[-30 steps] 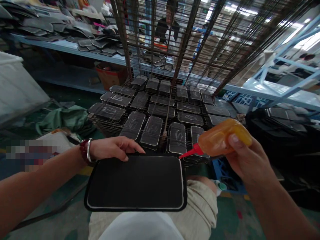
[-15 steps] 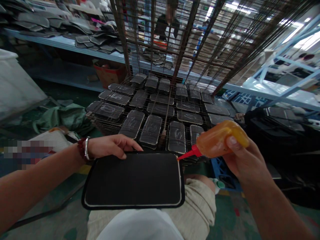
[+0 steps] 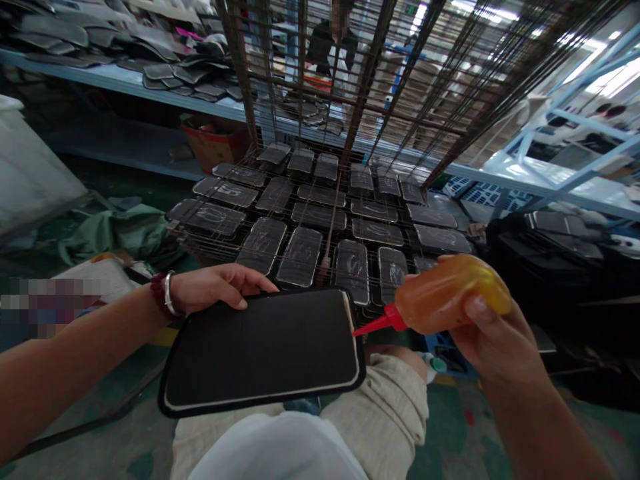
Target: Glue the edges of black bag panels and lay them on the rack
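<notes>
- The left hand [image 3: 220,287] holds the black panel [image 3: 260,350] by its far edge, with the thumb on top; the fingers under it are partly hidden
- The right hand [image 3: 495,330] is closed around the orange bottle [image 3: 450,293], which lies tilted in the grip
- The red nozzle [image 3: 380,322] of this bottle points to the left, and its tip is at the right edge of the panel
- The panel is above the lap, over the beige shorts [image 3: 383,407], and a pale line [image 3: 280,397] runs near its border
- Behind the panel, many dark pieces [image 3: 300,257] lie in rows on the wire rack [image 3: 325,263]
</notes>
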The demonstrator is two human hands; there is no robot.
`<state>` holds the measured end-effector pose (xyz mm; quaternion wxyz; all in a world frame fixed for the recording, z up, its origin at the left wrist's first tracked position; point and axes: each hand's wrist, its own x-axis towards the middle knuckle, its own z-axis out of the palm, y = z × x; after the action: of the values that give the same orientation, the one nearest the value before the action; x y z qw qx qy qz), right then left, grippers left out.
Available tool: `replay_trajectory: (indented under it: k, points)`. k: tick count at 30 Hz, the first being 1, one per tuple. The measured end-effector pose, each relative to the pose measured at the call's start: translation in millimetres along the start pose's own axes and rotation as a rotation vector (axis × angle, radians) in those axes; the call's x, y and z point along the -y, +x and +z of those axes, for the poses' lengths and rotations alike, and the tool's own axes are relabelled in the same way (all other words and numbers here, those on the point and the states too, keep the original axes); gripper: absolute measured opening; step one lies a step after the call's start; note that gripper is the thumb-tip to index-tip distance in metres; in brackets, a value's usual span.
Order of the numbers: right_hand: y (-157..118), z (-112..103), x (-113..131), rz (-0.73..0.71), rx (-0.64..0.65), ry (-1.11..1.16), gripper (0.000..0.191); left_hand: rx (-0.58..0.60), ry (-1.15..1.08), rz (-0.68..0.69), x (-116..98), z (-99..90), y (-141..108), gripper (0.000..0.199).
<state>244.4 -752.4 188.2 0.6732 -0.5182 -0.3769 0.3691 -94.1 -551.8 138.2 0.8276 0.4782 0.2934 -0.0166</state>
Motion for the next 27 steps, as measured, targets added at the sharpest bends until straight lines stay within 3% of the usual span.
replay_trajectory:
  k: [10,15,27]
  points:
    - [-9.8,-4.9,-2.6,0.001,-0.050,0.008,0.043,-0.075,-0.092,0.012,6.1,-4.4,2.4,0.047]
    - [-13.1,-10.9,-7.9,0.017,-0.097,0.024,0.055,-0.080,-0.147,0.036,10.5,-5.5,4.3,0.047]
    - [-16.7,-8.1,-43.3,-0.022,-0.480,0.174,0.047,-0.152,-0.350,0.079,34.5,1.0,12.3,0.052]
